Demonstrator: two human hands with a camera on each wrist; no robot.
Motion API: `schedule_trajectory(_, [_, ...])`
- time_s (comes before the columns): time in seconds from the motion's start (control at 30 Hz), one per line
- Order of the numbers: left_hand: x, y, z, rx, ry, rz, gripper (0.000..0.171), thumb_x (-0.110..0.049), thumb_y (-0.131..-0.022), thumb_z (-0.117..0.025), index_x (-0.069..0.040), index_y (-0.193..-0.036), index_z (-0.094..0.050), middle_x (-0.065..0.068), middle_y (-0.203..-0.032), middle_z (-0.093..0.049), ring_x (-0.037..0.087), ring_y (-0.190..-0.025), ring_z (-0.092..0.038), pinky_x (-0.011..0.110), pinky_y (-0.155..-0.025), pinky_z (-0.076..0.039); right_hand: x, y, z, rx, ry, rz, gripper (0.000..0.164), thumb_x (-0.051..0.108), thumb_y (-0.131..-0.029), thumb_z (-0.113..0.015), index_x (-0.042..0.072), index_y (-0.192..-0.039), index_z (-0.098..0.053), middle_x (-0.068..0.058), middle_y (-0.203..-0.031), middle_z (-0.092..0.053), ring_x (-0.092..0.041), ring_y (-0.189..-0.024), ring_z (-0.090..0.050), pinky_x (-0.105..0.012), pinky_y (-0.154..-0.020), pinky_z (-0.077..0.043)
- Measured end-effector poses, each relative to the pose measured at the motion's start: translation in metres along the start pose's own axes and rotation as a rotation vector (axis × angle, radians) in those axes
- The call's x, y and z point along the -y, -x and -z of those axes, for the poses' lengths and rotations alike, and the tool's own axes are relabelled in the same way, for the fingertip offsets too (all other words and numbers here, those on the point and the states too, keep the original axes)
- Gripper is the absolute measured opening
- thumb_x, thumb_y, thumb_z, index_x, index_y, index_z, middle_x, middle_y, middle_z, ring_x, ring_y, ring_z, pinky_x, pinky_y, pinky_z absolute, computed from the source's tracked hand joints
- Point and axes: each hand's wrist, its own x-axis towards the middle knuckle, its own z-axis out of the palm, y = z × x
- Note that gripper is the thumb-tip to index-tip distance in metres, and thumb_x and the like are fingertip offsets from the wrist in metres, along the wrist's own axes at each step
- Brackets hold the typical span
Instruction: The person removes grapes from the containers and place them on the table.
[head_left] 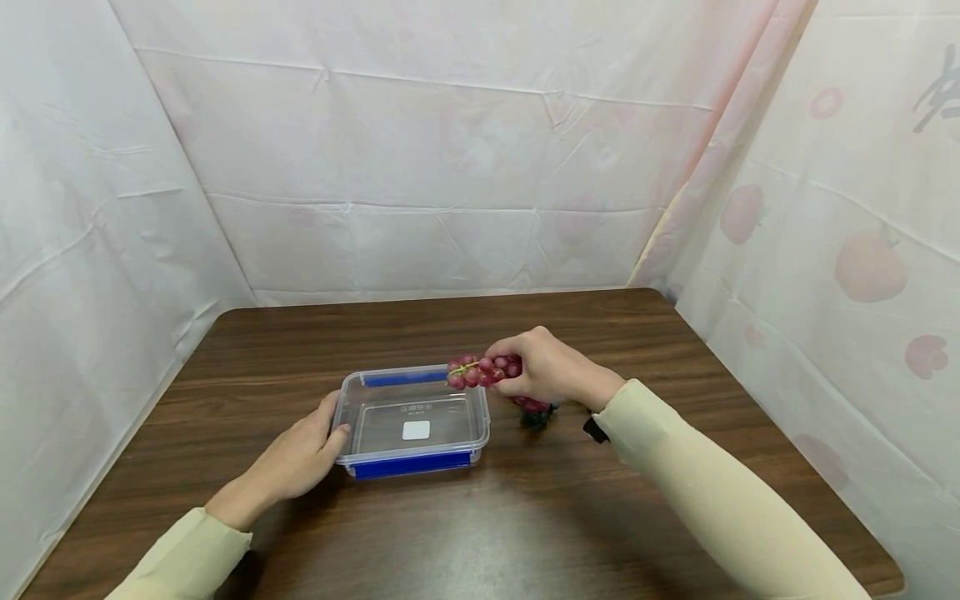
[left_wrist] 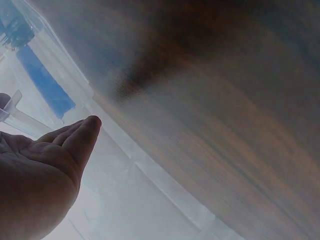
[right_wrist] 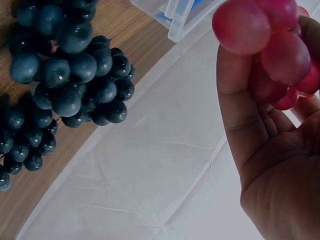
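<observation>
A clear plastic food container (head_left: pixel 420 408) with blue side clips sits on the table, its inside bare but for a white label on the bottom. My left hand (head_left: pixel 296 454) holds its left wall, thumb over the rim and fingers along the outside. Above the container's right rim, my right hand (head_left: pixel 555 367) pinches a bunch of red grapes (head_left: pixel 467 372) with a green stem. Below that hand, more red grapes (head_left: pixel 531 404) and dark grapes (head_left: pixel 536 418) lie partly hidden. In the right wrist view the dark grapes (right_wrist: pixel 65 75) appear as large clusters.
The brown wooden table (head_left: pixel 480 542) has rounded corners. White curtains (head_left: pixel 450 167) with faint fruit prints hang behind it and at both sides. A black strap (head_left: pixel 596 430) shows under the right sleeve.
</observation>
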Motion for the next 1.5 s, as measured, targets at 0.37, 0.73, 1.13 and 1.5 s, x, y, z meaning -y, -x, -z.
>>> schedule_trajectory(0.37, [-0.001,0.001,0.001,-0.001,0.009,0.002,0.056,-0.019,-0.107,-0.050,-0.005,-0.157,-0.031,0.016,-0.126,-0.067,0.028,-0.108,-0.066,0.056,-0.090,-0.050,-0.004,0.006,0.000,0.012,-0.012,-0.004,0.013,0.020,-0.087,-0.080,0.023,-0.099,-0.076,0.012,-0.072,-0.063,-0.005,-0.059,-0.049,-0.024,-0.053,-0.043])
schedule_trajectory(0.73, [0.000,0.001,0.001,-0.001,0.003,-0.002,0.055,-0.019,-0.107,-0.050,-0.005,-0.156,-0.031,0.014,-0.124,-0.067,0.026,-0.108,-0.066,0.055,-0.090,-0.051,-0.009,0.011,0.000,0.007,0.010,-0.005,0.013,0.026,-0.086,-0.082,0.025,-0.098,-0.076,0.012,-0.074,-0.063,-0.005,-0.061,-0.051,-0.025,-0.055,-0.045])
schedule_trajectory(1.13, [0.000,0.001,0.001,-0.004,0.005,0.000,0.054,-0.021,-0.107,-0.049,-0.005,-0.156,-0.032,0.012,-0.121,-0.068,0.024,-0.105,-0.066,0.053,-0.088,-0.051,-0.013,0.019,0.004,0.031,-0.013,-0.037,0.014,0.029,-0.088,-0.083,0.027,-0.099,-0.075,0.012,-0.077,-0.065,-0.007,-0.063,-0.054,-0.026,-0.057,-0.047])
schedule_trajectory(1.5, [-0.001,0.001,0.002,0.000,0.003,0.003,0.054,-0.021,-0.107,-0.048,-0.005,-0.156,-0.032,0.015,-0.123,-0.068,0.026,-0.106,-0.066,0.054,-0.089,-0.051,-0.017,0.027,0.003,0.061,-0.014,-0.060,0.016,0.025,-0.088,-0.083,0.028,-0.101,-0.075,0.012,-0.078,-0.064,-0.007,-0.066,-0.053,-0.026,-0.058,-0.048])
